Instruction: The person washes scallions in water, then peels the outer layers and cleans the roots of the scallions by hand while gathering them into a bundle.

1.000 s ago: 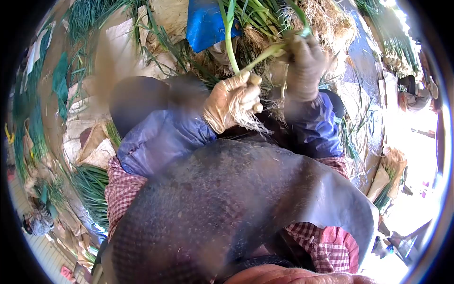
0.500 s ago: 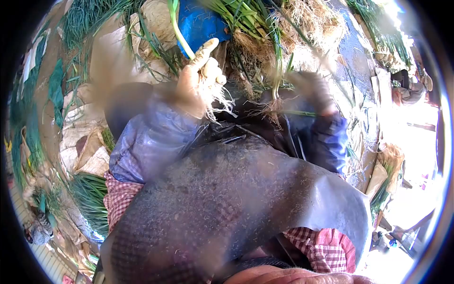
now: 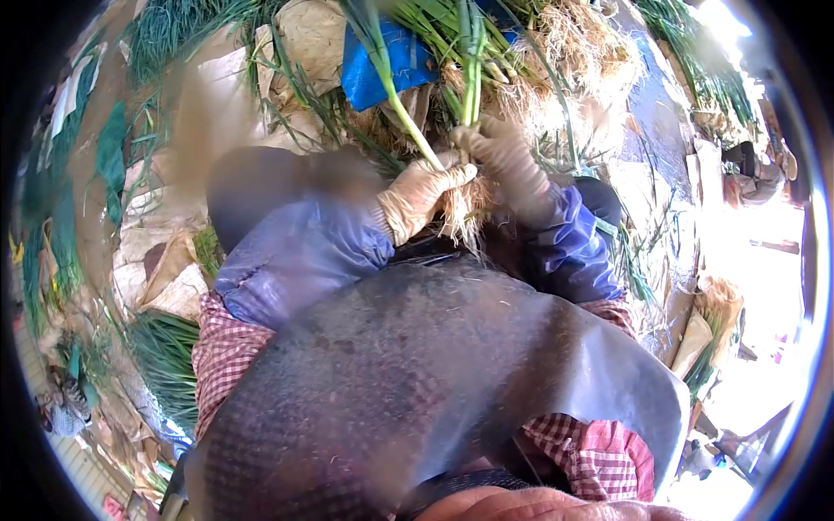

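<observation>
My left hand [image 3: 421, 195], in a pale glove, is closed round the lower stem of a green onion [image 3: 401, 113] that slants up to the left. Beside it my right hand [image 3: 504, 156], in a soiled glove and slightly blurred, pinches upright green onion stalks [image 3: 471, 74] near their base. The stringy roots [image 3: 465, 208] hang between the two hands above the dark apron [image 3: 408, 339]. Just beyond the hands lies a pile of green onions with tangled roots [image 3: 578, 65].
A blue sheet [image 3: 382, 65] lies beyond my left hand. Onion bundles [image 3: 165, 360] rest at the left, another bundle [image 3: 717, 317] at the right. One person [image 3: 760, 174] is at the far right, another [image 3: 65, 408] at the lower left.
My left hand has moved right and down with its onion. My right hand has come left and now grips the stalks that stood loose between my knees half a second ago.
</observation>
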